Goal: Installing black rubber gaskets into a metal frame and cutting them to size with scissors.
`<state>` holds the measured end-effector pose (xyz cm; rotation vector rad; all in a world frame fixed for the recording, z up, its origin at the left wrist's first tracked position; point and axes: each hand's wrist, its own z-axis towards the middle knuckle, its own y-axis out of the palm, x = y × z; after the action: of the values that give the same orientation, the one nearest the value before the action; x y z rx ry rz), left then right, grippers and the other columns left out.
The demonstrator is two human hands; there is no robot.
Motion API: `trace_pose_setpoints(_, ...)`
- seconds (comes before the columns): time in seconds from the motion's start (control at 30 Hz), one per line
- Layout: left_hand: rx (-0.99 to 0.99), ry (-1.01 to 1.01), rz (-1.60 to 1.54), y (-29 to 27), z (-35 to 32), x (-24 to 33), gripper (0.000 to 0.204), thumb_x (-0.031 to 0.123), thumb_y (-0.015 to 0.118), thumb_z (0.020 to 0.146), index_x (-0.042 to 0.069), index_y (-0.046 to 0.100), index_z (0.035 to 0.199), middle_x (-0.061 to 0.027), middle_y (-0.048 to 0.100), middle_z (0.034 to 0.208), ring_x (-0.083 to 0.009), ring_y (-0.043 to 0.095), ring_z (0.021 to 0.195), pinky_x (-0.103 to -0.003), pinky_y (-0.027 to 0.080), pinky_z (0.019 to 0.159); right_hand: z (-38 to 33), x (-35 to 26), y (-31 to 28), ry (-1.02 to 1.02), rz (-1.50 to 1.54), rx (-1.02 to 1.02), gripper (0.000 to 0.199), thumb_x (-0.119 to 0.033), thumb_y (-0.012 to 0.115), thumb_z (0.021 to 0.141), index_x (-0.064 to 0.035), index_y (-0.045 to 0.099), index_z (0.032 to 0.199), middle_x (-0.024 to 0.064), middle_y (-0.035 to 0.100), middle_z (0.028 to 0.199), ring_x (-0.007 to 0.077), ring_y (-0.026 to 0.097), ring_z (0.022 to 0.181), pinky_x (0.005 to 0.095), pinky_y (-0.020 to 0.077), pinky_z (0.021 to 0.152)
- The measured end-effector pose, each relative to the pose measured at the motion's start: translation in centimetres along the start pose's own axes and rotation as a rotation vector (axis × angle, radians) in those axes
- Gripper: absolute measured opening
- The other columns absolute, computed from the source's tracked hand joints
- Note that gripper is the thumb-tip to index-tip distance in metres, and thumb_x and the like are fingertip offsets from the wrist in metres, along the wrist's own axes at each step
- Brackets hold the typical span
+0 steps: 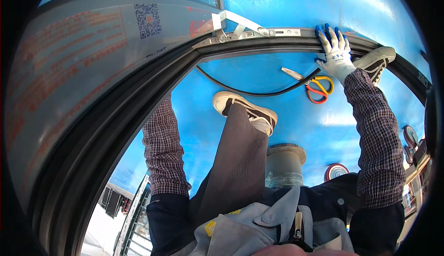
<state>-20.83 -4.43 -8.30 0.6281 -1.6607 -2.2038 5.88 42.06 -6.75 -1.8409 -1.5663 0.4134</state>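
My right hand (335, 59), in a white knit glove with blue fingertips, rests on the far bar of a black window frame (268, 47). Its fingers are stretched out and apart across the bar. Right of a silver metal hinge arm (247, 27) fixed along that bar, the hand touches only the frame. My left forearm (164, 149), in a checked sleeve, passes behind the frame's left side, which hides that hand. A grey panel (92, 38) with red print leans out on the left. A black rubber strip (252, 92) curves below the far bar.
Scissors (317, 87) with red and yellow handles lie on the blue surface (323, 117), their blades beside the strip. My shoes (247, 110) flank that spot. A grey spool-like cylinder (285, 163) stands near my body. Wheels (336, 172) and a cart are at the right.
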Motion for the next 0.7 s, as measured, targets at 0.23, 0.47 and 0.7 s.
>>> trace_pose_setpoints(0.23, -0.162, 0.400, -0.967, -2.0, -7.8, 2.0, 0.060, 0.051, 0.044, 0.094, 0.016, 0.034, 0.142, -0.0133, 0.037, 0.145, -0.0351, 0.045, 0.127, -0.053, 0.040, 0.103, 0.0, 0.3, 0.7, -0.011, 0.035, 0.060, 0.092, -0.030, 0.070, 0.080, -0.0303, 0.008, 0.148, 0.0164, 0.007, 0.154, 0.0432, 0.007, 0.141, 0.0603, 0.0118, 0.112)
trace_pose_setpoints(0.47, -0.441, 0.756, -1.975, -1.0, -8.1, -0.1, 0.048, 0.039, 0.047, 0.095, 0.012, 0.047, 0.135, -0.0124, 0.047, 0.139, -0.0318, 0.051, 0.121, -0.047, 0.046, 0.099, -0.2, 0.4, 0.7, -0.004, 0.016, 0.041, 0.092, -0.031, 0.070, 0.080, -0.0301, 0.009, 0.148, 0.0162, 0.007, 0.154, 0.0435, 0.008, 0.141, 0.0603, 0.0121, 0.112)
trace_pose_setpoints(0.7, -0.884, 0.950, -2.490, -1.0, -6.3, -6.3, 0.042, 0.029, 0.052, 0.092, 0.008, 0.051, 0.128, -0.0133, 0.049, 0.133, -0.0289, 0.052, 0.116, -0.041, 0.047, 0.095, -0.3, 0.7, 1.7, -0.041, 0.066, 0.124, 0.089, -0.030, 0.070, 0.078, -0.0286, 0.014, 0.148, 0.0174, 0.011, 0.153, 0.0438, 0.009, 0.141, 0.0599, 0.0133, 0.112)
